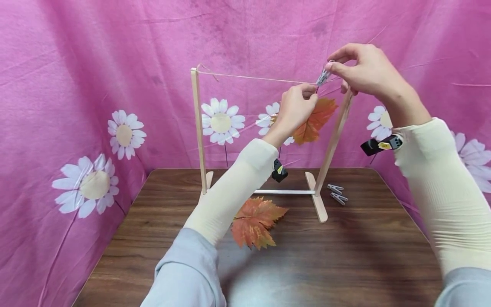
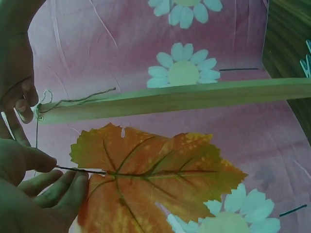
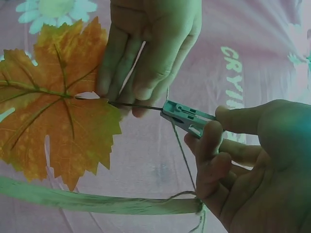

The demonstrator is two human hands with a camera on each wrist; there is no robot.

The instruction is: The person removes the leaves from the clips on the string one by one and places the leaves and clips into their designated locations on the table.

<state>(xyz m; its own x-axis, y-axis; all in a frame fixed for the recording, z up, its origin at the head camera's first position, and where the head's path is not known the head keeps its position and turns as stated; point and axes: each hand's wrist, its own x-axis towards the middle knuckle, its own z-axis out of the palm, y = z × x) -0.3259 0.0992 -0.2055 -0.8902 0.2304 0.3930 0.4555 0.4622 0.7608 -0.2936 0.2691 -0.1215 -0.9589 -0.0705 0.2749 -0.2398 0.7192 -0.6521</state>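
Observation:
My left hand pinches the dark stem of an orange maple leaf, which hangs from the fingers close to the right post. My right hand grips a grey clothespin between thumb and fingers, just above the left fingertips. In the right wrist view the clothespin's nose meets the stem's end right at the string. The string runs between the tops of two wooden posts and is tied in knots there. Part of the string near the right post is hidden behind the right hand.
A second orange leaf lies on the wooden table, below the left forearm. Two more clothespins lie beside the stand's right foot. A white bar joins the feet. Behind hangs a pink cloth with white daisies.

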